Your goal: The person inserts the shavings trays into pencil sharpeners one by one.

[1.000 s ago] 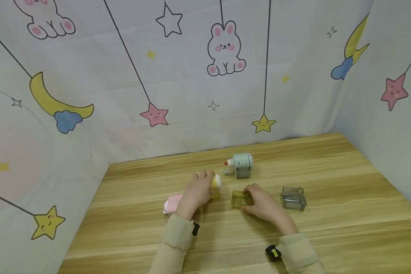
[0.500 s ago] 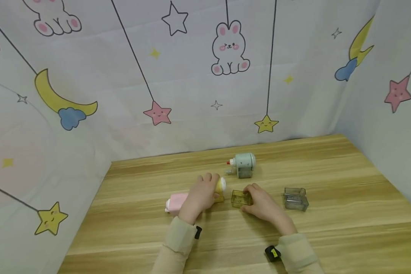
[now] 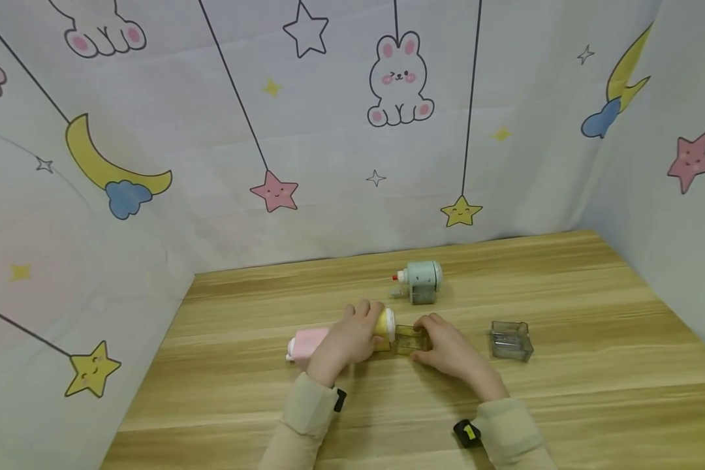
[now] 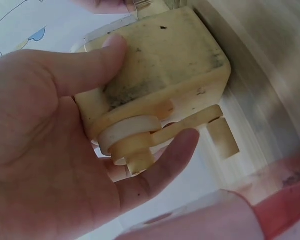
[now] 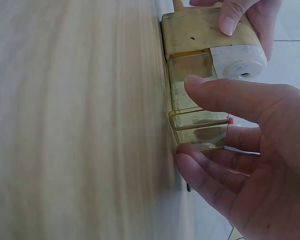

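My left hand (image 3: pixel 351 336) grips a yellow crank pencil sharpener (image 3: pixel 382 324) lying low over the table. In the left wrist view the thumb presses its scuffed casing, while a finger reaches under the crank handle (image 4: pixel 190 124). My right hand (image 3: pixel 449 346) holds a see-through yellow shavings drawer (image 3: pixel 408 341) between thumb and fingers. Seen from the right wrist, one end of the drawer meets the underside of the sharpener, in line with it. A pink sharpener (image 3: pixel 310 342) lies just left of my left hand, partly hidden by it.
Behind the hands stands a mint-green sharpener (image 3: pixel 423 277) with a red tip. To the right sits a grey see-through drawer (image 3: pixel 510 341) on the wooden table (image 3: pixel 593 294). A printed cloth (image 3: pixel 329 130) rises along the table's back edge.
My left hand has carried the yellow sharpener rightward, closing the gap to the drawer. More of the pink sharpener shows now. My right hand stays nearly still, still holding the drawer.
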Motion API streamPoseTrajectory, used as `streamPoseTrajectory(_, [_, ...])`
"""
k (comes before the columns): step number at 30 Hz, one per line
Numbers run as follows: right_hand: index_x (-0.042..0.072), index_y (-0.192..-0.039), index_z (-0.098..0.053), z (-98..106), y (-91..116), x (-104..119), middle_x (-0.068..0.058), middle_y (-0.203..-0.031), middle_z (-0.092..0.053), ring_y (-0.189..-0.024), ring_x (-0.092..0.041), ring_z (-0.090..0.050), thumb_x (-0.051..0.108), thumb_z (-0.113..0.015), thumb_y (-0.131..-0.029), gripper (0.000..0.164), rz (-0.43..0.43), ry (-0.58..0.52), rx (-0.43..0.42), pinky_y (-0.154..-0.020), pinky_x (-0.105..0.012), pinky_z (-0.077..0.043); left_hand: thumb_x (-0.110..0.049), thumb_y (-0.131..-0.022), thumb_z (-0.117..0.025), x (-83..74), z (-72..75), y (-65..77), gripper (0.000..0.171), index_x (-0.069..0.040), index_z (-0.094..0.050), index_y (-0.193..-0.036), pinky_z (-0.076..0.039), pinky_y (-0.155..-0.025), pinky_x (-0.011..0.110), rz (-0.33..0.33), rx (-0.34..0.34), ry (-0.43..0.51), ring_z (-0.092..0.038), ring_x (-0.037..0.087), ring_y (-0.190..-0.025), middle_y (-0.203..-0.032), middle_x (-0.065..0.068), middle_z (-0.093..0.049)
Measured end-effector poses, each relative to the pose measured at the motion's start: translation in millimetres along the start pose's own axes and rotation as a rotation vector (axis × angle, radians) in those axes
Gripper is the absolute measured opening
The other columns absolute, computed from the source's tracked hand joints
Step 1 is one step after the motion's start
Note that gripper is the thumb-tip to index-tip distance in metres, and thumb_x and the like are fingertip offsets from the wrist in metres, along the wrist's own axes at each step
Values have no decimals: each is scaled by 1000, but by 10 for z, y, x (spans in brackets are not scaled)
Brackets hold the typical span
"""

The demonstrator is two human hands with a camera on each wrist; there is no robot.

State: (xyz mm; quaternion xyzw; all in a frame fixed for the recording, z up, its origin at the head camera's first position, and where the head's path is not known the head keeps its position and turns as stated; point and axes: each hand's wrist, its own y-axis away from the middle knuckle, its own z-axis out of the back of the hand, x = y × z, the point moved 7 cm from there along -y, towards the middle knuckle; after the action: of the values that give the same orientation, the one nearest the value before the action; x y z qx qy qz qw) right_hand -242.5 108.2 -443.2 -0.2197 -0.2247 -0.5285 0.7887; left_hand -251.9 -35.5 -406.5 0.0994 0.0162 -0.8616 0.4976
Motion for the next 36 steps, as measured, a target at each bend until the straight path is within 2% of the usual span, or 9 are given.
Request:
streamPoseTrajectory(9, [4,-109,-56,-13,-15,52,-9,-102,-56,-71,-14,-48,22,-75,-71,46,56,-18,0,-61,-33,-45,-27,-87,-58,-18,-41,28,55,-10,-34,-133,-51,-75,40,-75,-33,42,-43,31,-100,-117,12,-47])
streamPoseTrajectory(18, [5,-110,-56,-25,-5,57,-7,-100,-56,-70,-14,-48,21,-76,-70,47,72,-16,6,-61,-32,-45,-29,-86,-58,-53,-58,94,58,-8,-34,-134,-50,-77,40,-149,-52,111,-45,27,-96,-111,10,-47])
streamPoseTrajectory(28, [5,-110,-56,-76,-14,117,-6,-100,-56,-70,-13,-48,21,-76,-70,48,104,-31,23,-60,-30,-46,-28,-86,-59,-93,-75,133,57,-7,-34,-133,-48,-80,40,-159,-66,121,-44,26,-95,-111,10,-48])
streamPoseTrajectory(36, [5,-111,-56,-119,-48,176,-6,-100,-57,-73,-12,-48,21,-76,-70,49,109,-49,35,-62,-31,-47,-27,-85,-59,-97,-76,151,56,-8,-36,-132,-49,-77,37,-162,-91,108,-44,25,-93,-110,10,-48])
